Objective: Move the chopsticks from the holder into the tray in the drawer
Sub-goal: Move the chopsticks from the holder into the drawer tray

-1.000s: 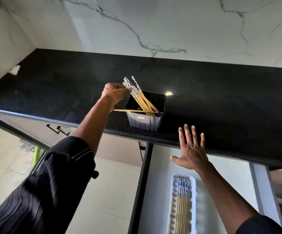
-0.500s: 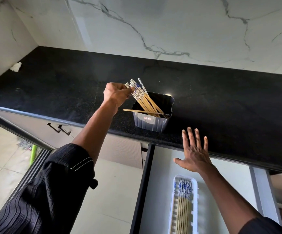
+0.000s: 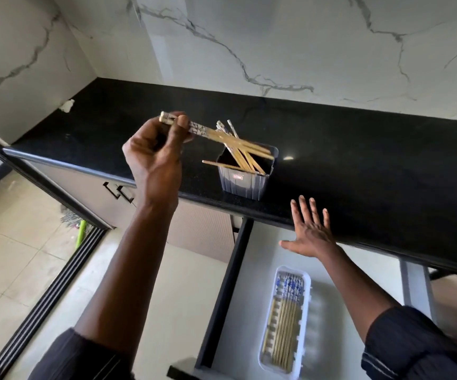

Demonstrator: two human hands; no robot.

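A grey plastic holder [image 3: 245,183] stands near the front edge of the black countertop [image 3: 358,149], with several bamboo chopsticks [image 3: 245,157] leaning in it. My left hand [image 3: 154,157] is lifted left of the holder, pinching the patterned ends of a few chopsticks [image 3: 208,133] whose tips still reach over the holder. My right hand [image 3: 310,231] is spread flat with fingers apart at the counter's front edge, above the open drawer [image 3: 249,283]. A white tray [image 3: 305,278] lies in the drawer with several chopsticks [image 3: 286,325] in it.
A marble wall rises behind the counter. Cabinet doors with dark handles [image 3: 119,192] sit at the left below the counter. A green-handled broom [image 3: 80,231] leans on the tiled floor beyond a dark floor track [image 3: 49,294].
My left hand has closed on a few chopsticks and drawn them up and leftward out of the holder, nearer to me. My right hand stays spread at the counter's edge.
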